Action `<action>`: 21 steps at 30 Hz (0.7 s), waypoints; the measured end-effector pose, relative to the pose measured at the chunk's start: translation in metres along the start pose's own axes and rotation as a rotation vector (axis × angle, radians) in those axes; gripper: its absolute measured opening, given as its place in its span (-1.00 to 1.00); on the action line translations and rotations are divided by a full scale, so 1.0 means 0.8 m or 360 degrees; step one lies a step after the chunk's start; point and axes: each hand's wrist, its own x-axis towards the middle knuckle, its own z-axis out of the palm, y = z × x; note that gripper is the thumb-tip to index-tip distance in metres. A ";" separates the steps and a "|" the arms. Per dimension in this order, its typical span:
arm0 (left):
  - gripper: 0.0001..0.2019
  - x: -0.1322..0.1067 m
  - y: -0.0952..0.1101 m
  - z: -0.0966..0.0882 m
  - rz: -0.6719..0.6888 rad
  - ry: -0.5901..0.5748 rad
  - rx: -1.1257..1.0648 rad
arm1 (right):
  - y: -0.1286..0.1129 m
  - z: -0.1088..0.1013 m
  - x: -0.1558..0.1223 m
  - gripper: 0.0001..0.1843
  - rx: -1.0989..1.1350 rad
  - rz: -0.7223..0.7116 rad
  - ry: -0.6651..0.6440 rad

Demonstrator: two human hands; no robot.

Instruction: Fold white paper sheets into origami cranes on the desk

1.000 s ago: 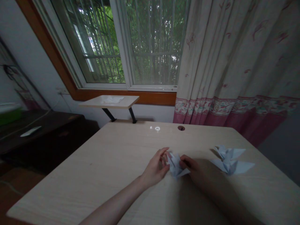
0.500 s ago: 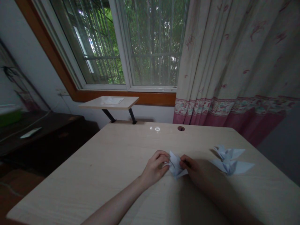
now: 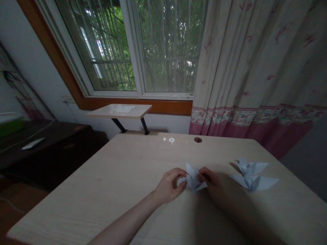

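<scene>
In the head view, a folded white paper model (image 3: 193,177) is located at lower centre of the frame, on the bench (image 3: 102,190), with one pointed flap raised upright. The model is held between both grips. The left grip (image 3: 168,186) is closed, with its fingers (image 3: 178,173) curled over the left side of the model. The right grip (image 3: 211,179) is closed on the right side of the model, with its fingertips (image 3: 201,173) pressed against the paper; this grip lies in shadow, so finger detail is limited.

Two further folded paper models (image 3: 251,175) are placed on the bench at lower right, just beside each other and well apart from the right grip. A round hole (image 3: 198,140) is set in the far part of the bench.

At upper centre, a small wall shelf (image 3: 119,111) is mounted on dark brackets below a barred window (image 3: 127,47), and a sheet of white paper (image 3: 122,108) is laid on it. A cream curtain (image 3: 245,68) with a pink patterned hem hangs at upper right. A dark cabinet (image 3: 43,143) is positioned at left, carrying a green container (image 3: 10,126) and a white slip (image 3: 33,143).
</scene>
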 end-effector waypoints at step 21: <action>-0.72 0.004 -0.007 0.008 -0.0405 0.0158 -0.0113 | 0.034 0.037 0.003 -0.75 0.0564 -0.0195 0.0084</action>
